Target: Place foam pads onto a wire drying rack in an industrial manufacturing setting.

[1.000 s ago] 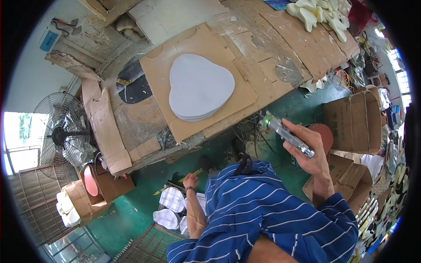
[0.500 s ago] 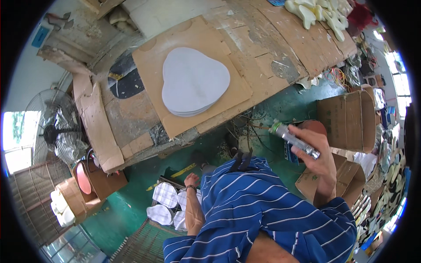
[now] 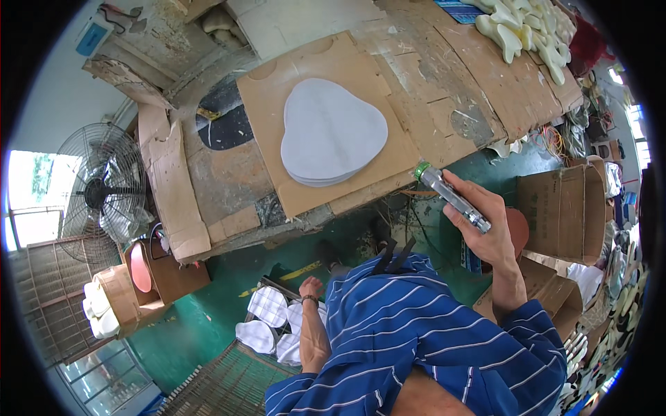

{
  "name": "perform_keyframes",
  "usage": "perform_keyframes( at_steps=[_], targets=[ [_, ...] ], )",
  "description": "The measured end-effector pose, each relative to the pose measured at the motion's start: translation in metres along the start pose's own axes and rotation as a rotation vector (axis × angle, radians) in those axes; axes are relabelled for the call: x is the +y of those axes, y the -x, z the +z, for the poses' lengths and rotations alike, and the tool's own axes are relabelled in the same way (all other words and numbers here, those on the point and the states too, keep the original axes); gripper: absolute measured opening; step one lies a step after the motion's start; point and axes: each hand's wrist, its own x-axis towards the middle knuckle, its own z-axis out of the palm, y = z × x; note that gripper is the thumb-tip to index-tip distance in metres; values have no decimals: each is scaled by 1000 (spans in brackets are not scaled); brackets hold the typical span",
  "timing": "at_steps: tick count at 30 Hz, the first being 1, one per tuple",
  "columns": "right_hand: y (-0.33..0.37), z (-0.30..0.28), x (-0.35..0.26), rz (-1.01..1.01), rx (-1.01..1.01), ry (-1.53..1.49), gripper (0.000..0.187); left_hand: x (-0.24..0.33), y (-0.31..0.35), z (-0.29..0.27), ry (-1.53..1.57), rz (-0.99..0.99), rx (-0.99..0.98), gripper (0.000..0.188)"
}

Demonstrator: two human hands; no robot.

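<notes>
My right hand (image 3: 482, 220) is closed around a silver cylindrical tool (image 3: 454, 197) with a green ring at its far end; its exact kind I cannot make out. The green end points up and left, at the front edge of the cardboard-covered table (image 3: 409, 90). Left of the tool, a stack of white rounded, three-lobed sheets (image 3: 334, 132) lies on a flat brown cardboard sheet (image 3: 270, 87), apart from both hands. My left hand (image 3: 311, 286) hangs low beside my body with its fingers curled and nothing visible in them. Near it are pale cut pieces (image 3: 268, 307) on the floor rack.
A wire-caged fan (image 3: 97, 191) stands left of the table. Cream foam pieces (image 3: 510, 41) are heaped at the table's far right. Open cardboard boxes (image 3: 555, 208) stand at my right. Another box with pale pieces (image 3: 118, 298) is at the left. A wire rack (image 3: 215, 381) lies low beside me.
My right hand has brought the tool forward and leftward to the table's edge. The view has shifted, so the table sits a little further right. My left hand still hangs beside me.
</notes>
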Motion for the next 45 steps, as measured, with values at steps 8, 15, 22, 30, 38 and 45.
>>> perform_keyframes(
  at_steps=[8, 15, 22, 30, 38, 45],
  targets=[
    [25, -19, 6, 146, 37, 77, 54, 1, 1, 3, -116, 14, 2, 34],
    [36, -31, -10, 108, 31, 140, 56, 25, -9, 19, -109, 92, -68, 39],
    [45, -39, -14, 113, 57, 138, 56, 77, 8, 51, -104, 372, -135, 33],
    [52, -45, -21, 211, -128, 12, 58, 183, 52, 130, -130, 1073, 72, 29],
    [58, -34, -8, 168, 37, -19, 58, 335, 77, 216, -671, 1664, 452, 44],
    [63, -25, 9, 257, -19, -58, 62, 356, 30, 216, -651, 938, 484, 44]
  ],
)
